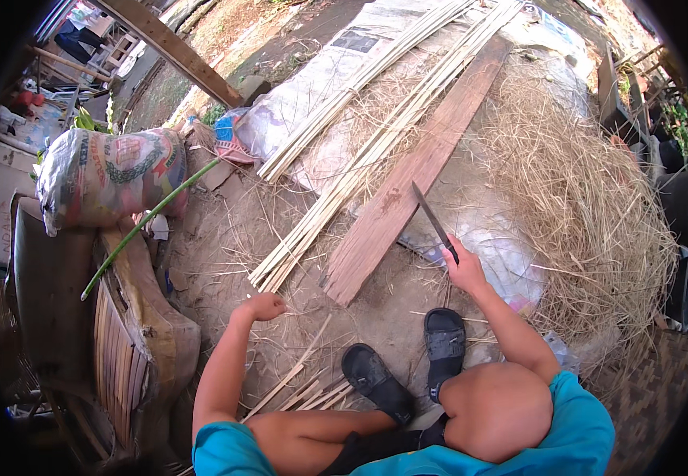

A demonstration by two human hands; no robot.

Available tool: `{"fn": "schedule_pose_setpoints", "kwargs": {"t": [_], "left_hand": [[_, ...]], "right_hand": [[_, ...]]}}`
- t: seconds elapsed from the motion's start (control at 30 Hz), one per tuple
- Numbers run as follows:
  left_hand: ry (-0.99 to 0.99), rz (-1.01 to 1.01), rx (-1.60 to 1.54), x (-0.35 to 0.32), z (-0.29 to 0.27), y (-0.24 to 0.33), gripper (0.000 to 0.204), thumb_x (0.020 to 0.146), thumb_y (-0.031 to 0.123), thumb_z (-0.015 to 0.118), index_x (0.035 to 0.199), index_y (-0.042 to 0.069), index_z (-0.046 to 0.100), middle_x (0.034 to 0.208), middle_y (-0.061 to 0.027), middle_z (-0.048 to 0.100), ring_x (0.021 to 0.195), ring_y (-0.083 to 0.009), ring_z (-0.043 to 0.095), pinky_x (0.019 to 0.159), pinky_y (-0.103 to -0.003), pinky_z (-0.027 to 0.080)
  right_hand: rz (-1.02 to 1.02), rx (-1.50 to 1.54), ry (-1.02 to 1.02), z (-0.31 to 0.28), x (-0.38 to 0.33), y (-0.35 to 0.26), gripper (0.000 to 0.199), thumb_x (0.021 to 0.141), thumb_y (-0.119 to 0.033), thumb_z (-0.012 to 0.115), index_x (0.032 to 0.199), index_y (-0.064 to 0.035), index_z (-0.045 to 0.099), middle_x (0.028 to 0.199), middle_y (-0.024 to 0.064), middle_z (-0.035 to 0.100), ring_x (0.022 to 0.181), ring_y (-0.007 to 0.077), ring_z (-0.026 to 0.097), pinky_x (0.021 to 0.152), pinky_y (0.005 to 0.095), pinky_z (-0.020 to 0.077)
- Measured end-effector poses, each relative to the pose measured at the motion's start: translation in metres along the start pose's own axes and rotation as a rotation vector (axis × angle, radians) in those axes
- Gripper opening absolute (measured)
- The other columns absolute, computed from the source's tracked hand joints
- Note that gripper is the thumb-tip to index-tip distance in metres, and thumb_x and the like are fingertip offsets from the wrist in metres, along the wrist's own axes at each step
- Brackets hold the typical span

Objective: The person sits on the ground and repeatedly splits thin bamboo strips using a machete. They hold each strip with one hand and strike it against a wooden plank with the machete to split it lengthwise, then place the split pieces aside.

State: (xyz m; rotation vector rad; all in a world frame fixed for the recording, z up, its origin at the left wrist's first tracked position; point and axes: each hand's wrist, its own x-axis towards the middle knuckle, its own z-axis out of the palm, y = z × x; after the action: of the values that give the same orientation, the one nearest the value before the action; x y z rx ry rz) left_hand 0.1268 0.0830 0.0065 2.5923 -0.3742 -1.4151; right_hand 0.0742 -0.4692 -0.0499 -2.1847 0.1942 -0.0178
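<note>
My right hand (465,268) grips the handle of a long dark knife (432,219) whose blade points up and away over a wooden plank (407,178). My left hand (263,305) is closed in a loose fist, near the close ends of a bundle of split bamboo strips (336,190) lying on the ground; whether it touches them I cannot tell. A second bundle of strips (352,83) lies further left on a white sheet. I sit with both feet in black sandals (407,361) below the plank.
A heap of dry straw-like shavings (590,198) fills the right. A stuffed printed sack (106,174) and a green stalk (149,218) lie at left, beside a woven bamboo piece (122,341). Short bamboo offcuts (304,389) rest by my left foot.
</note>
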Motion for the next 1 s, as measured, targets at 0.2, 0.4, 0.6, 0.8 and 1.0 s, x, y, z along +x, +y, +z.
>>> {"fn": "schedule_pose_setpoints", "kwargs": {"t": [0.2,0.4,0.6,0.8,1.0], "left_hand": [[0.365,-0.026,0.056,0.086,-0.117,0.078,0.028,0.09,0.027,0.061,0.101,0.006,0.076,0.106,-0.0216,0.074,0.102,-0.0409,0.07,0.094,-0.049,0.055],[0.697,-0.084,0.008,0.212,-0.133,0.12,0.027,0.094,0.019,0.056,0.102,0.003,0.075,0.107,-0.0257,0.072,0.102,-0.0428,0.07,0.091,-0.051,0.056],[0.869,-0.35,-0.153,0.272,-0.115,0.16,0.047,0.094,0.034,0.068,0.124,0.0,0.059,0.132,-0.0213,0.059,0.122,-0.0393,0.058,0.099,-0.05,0.049],[1.031,-0.111,-0.353,0.228,-0.162,0.095,0.049,0.094,0.035,0.069,0.122,-0.002,0.054,0.111,-0.027,0.066,0.105,-0.0449,0.065,0.093,-0.053,0.049],[1.468,0.08,-0.332,0.063,-0.268,0.157,0.036,0.098,0.041,0.067,0.106,0.006,0.066,0.079,-0.0213,0.068,0.08,-0.041,0.067,0.072,-0.049,0.049]], "right_hand": [[0.052,-0.032,-0.056,-0.013,0.004,0.002,0.049,0.102,-0.033,0.06,0.142,-0.0077,0.054,0.108,0.0272,0.071,0.097,0.0441,0.071,0.082,0.0462,0.0555],[0.094,-0.068,-0.122,-0.022,0.006,-0.019,0.05,0.103,-0.035,0.058,0.143,-0.0063,0.053,0.106,0.0282,0.071,0.096,0.0453,0.07,0.083,0.0471,0.0551],[0.07,-0.098,-0.097,-0.027,-0.001,-0.009,0.052,0.103,-0.037,0.058,0.145,-0.0071,0.05,0.105,0.0291,0.071,0.098,0.0476,0.069,0.085,0.0493,0.0547],[0.064,-0.042,-0.162,-0.02,0.002,-0.026,0.054,0.102,-0.037,0.059,0.146,-0.0068,0.049,0.105,0.0298,0.07,0.1,0.0482,0.068,0.085,0.0496,0.0545],[0.277,0.025,-0.235,-0.041,-0.022,-0.041,0.049,0.091,-0.036,0.072,0.124,-0.0035,0.055,0.105,0.0269,0.07,0.098,0.0461,0.068,0.085,0.0489,0.0541]]}}
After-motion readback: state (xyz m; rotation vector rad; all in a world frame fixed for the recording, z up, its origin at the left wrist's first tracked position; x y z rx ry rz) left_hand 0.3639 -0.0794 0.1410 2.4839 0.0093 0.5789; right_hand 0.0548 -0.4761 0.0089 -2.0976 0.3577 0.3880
